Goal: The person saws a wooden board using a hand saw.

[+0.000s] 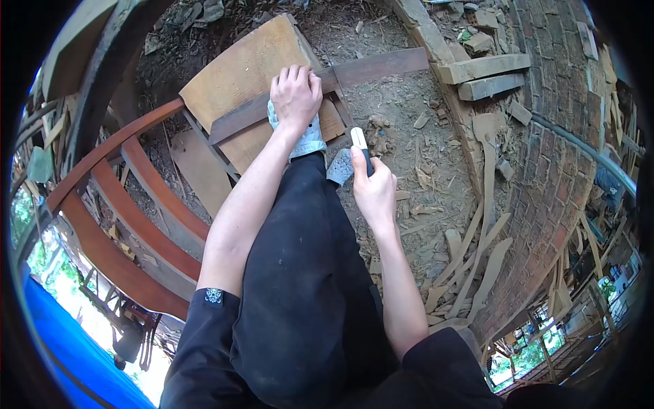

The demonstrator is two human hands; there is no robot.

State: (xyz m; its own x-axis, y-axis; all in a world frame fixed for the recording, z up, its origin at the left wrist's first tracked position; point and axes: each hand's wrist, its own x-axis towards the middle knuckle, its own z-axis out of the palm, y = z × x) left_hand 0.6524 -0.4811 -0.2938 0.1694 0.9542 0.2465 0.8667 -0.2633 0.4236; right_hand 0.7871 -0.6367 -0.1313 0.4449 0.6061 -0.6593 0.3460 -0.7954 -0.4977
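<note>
A dark wooden board (385, 66) lies across a pale wooden seat (238, 65), its right end sticking out past the seat's edge. My left hand (298, 94) presses on the board with its fingers curled over it. A light grey shoe (310, 140) rests beneath that hand, on the board and seat. My right hand (373, 187) is wrapped round the dark handle of a saw (358, 139) with a white front end. The thin blade runs up from the handle to the board, just right of my left hand, and is hard to make out.
Reddish curved slats of a chair back (146, 194) stand at the left. Wood scraps (490, 273) and shavings litter the dirt floor (395, 123) on the right, beside a brick surface (545, 204). Two short wooden blocks (485, 68) lie at the upper right. A blue sheet (61, 341) hangs lower left.
</note>
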